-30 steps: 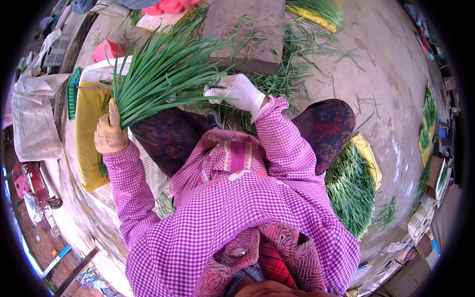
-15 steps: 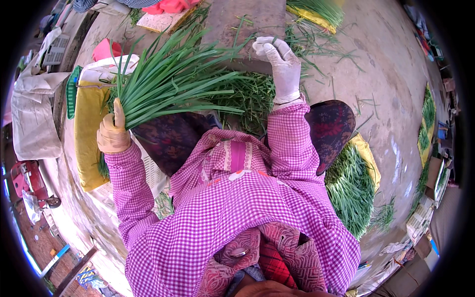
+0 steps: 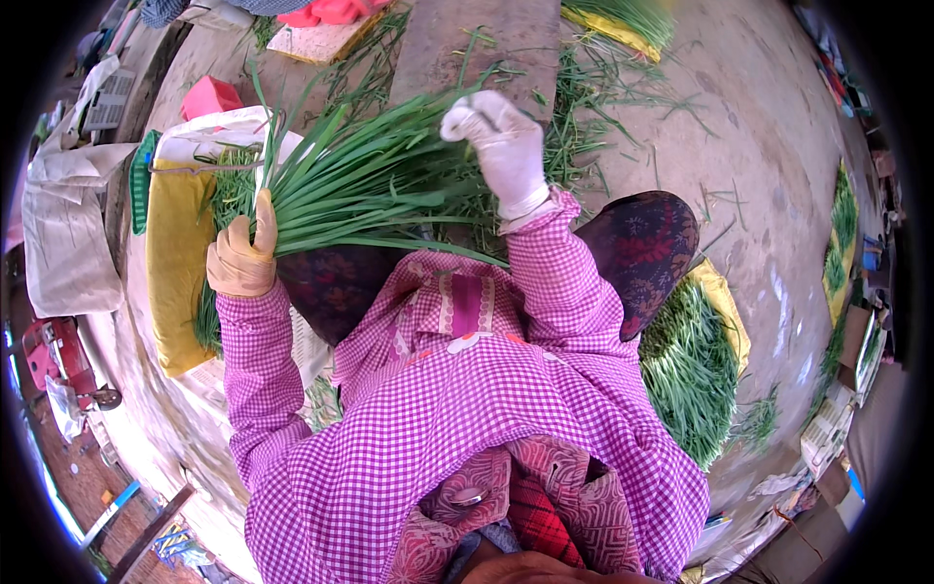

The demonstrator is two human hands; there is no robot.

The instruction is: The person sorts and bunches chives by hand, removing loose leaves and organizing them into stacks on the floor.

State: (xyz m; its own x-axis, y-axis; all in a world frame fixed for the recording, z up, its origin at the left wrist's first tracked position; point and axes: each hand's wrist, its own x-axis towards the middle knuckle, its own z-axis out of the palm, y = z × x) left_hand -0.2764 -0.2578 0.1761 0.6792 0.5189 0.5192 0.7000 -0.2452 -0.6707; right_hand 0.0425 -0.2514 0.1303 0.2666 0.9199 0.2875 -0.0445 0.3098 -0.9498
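Observation:
My left hand [image 3: 241, 255], in a tan glove, grips the base of a bunch of long, flat green chives [image 3: 360, 180]. Its thumb points up along the stems, and the leaves fan out to the right above my lap. My right hand [image 3: 498, 151], in a white glove, is beside the leaf tips with its fingers curled toward the thumb. Whatever its fingertips hold is too small to make out. Loose green trimmings [image 3: 574, 141] lie on the ground around and beyond this hand, partly hidden by the bunch.
At my left stands a container draped with yellow cloth [image 3: 180, 273], with more greens inside. A bundle of chives [image 3: 686, 375] in yellow wrapping lies by my right knee. Another yellow-wrapped bundle [image 3: 623, 34] is at the far side. A flat board [image 3: 477, 49] lies ahead; a red object [image 3: 211, 95] is far left.
My right hand has moved left and slightly down, closer to the leaves. My left hand has shifted a little to the right, with the bunch still in it.

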